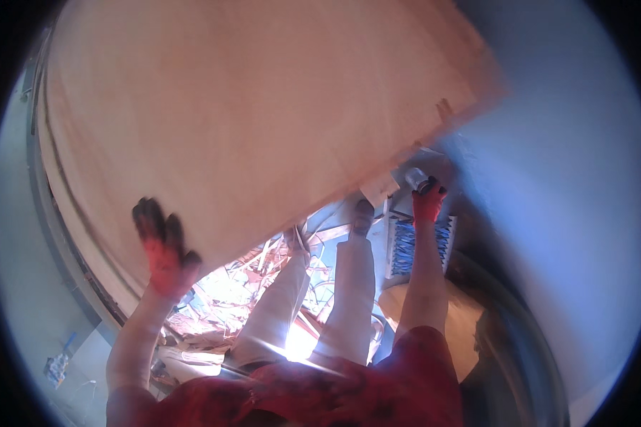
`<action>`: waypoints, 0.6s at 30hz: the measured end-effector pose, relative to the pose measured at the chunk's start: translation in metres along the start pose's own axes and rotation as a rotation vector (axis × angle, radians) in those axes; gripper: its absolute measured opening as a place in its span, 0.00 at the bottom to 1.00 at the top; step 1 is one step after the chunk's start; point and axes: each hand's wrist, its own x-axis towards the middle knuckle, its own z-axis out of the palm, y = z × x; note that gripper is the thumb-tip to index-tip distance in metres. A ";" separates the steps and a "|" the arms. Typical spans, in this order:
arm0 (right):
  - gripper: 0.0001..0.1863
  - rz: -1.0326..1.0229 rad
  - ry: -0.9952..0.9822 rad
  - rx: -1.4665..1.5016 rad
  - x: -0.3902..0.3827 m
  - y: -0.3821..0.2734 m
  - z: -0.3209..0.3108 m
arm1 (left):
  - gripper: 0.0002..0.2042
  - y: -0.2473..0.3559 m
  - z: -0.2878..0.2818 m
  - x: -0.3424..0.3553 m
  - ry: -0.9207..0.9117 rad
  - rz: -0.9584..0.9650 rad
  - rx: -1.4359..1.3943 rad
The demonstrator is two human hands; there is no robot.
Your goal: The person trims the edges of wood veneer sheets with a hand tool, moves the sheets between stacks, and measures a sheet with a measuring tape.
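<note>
Head view: the left hand [165, 250], in a red glove with dark fingers, lies spread flat against the near lower edge of a large plywood sheet [249, 121]; its grip is open, palm pressed to the face, fingers splayed and not curled round the edge. The right hand [427, 201], gloved the same way, reaches to the sheet's lower right edge, near a small grey cylindrical object [414, 176]; the blur hides whether its grip is closed on the edge or only touching it.

The sheet fills the upper left and middle of the view, tilted, its far right corner pointing up and to the right. It is pale pinkish-tan wood with faint grain, thin, with stacked layers showing along its left edge. By its look it is broad, light for its area but awkward, stiff enough to hold shape yet likely to flex and catch air; the rough edges may splinter. The two opposite lower edges, hands well apart, seem the best hold.

Below, between the person's pale trouser legs [313, 299], lie wood scraps [221, 292] on the floor. Near the right hand is a white and blue striped piece [406, 245].
</note>
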 end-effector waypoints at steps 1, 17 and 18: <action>0.38 0.036 0.032 0.013 0.017 0.014 0.020 | 0.35 -0.002 0.005 0.005 0.009 0.011 -0.010; 0.30 -0.254 0.058 -0.347 0.016 0.029 0.081 | 0.36 -0.015 0.021 -0.008 0.016 -0.015 -0.029; 0.30 -0.319 0.102 -0.259 -0.008 0.030 0.063 | 0.34 -0.017 0.019 -0.006 0.007 -0.024 -0.064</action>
